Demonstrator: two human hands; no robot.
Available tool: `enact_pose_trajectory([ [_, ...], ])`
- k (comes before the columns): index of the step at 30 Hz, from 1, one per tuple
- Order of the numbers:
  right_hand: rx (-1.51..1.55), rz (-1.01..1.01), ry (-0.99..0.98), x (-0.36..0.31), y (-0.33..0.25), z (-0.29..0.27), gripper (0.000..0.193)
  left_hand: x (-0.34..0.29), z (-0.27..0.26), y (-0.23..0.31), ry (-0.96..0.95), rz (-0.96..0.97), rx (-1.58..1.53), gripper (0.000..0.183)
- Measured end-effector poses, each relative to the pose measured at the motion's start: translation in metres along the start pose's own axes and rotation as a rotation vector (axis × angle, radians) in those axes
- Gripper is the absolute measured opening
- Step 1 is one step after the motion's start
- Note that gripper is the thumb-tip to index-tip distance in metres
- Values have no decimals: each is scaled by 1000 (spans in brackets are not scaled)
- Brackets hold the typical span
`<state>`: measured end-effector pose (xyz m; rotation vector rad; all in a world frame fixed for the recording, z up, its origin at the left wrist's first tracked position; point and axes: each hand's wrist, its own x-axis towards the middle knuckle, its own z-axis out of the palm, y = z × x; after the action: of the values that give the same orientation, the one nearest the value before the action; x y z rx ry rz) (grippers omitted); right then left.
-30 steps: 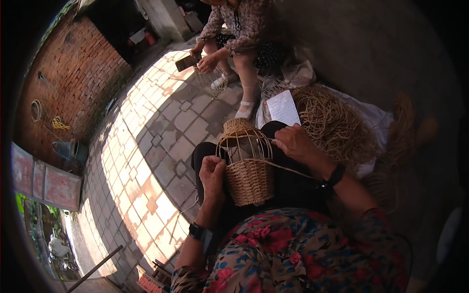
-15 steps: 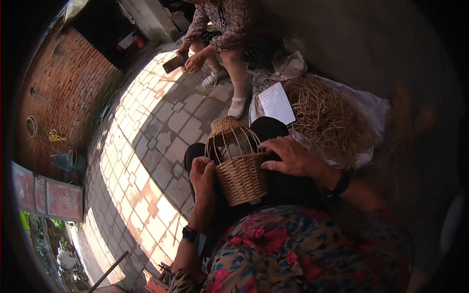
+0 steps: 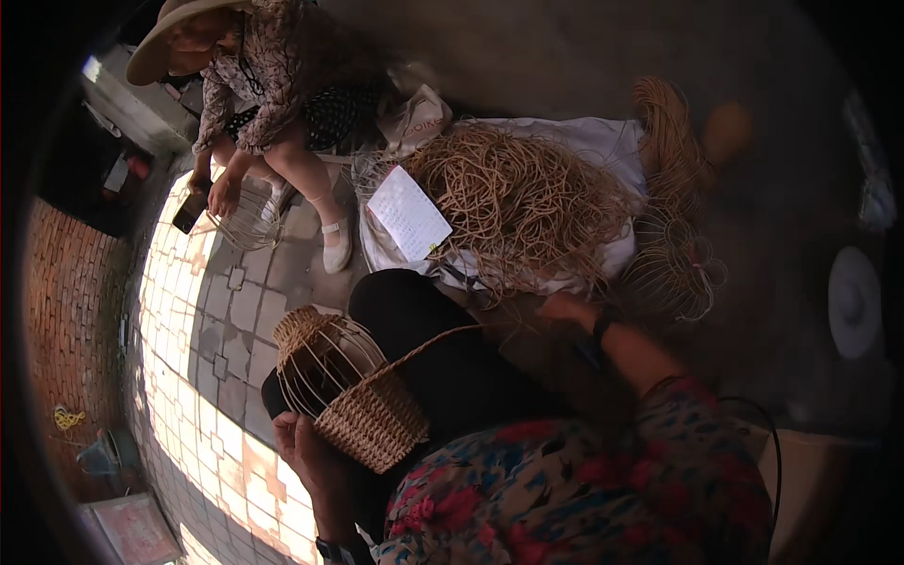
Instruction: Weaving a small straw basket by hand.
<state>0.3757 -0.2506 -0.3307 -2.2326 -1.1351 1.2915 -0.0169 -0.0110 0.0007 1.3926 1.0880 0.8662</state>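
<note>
A half-woven tan basket (image 3: pixel 372 424) lies tilted on my dark-trousered lap. Its lower part is closely woven, bare ribs show above that, and a woven neck (image 3: pixel 299 330) tops it. My left hand (image 3: pixel 299 450) grips the left side of the weave where the ribs come out, fingers closed. From the woven edge a twisted strand (image 3: pixel 424 347) runs taut up and to the right, fraying into thin ends. At that side my right hand (image 3: pixel 565 309) is closed by those ends, beside the fibre pile; its fingers are partly in shadow.
A heap of loose brown strands (image 3: pixel 527 198) lies on a white sheet (image 3: pixel 603 141), with a written paper (image 3: pixel 410 215) at its edge. A wire-like frame (image 3: pixel 673 264) sits to the right. Opposite, a seated person (image 3: pixel 273 104) holds a phone (image 3: pixel 190 213) and a rib frame (image 3: pixel 247 226).
My right hand has left the basket and moved right, with the strand now stretched out between. The basket has tilted further, and the view has swung right.
</note>
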Motion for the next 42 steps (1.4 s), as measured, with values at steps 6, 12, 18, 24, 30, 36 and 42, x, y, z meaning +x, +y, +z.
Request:
enact_pose_trajectory([
  [6,-60,-351,-235,-10,69,178,23,14,-23,-23,-6,126,330,7],
  [12,652,165,309,1,45,61,31,14,12,-3,101,-103,86,7],
  [18,1026,212,597,32,48,-8,73,22,6,-11,11,-10,276,9],
  [24,1245,242,677,47,20,-27,65,22,16,-2,72,-113,199,10],
  [30,776,-197,989,4,-144,-86,11,27,-7,-6,-25,-32,260,12],
  [36,356,-873,773,-127,-318,-108,6,27,5,32,-80,275,559,26],
  [42,333,-1246,675,-176,-382,-89,8,5,50,52,-544,457,257,42],
])
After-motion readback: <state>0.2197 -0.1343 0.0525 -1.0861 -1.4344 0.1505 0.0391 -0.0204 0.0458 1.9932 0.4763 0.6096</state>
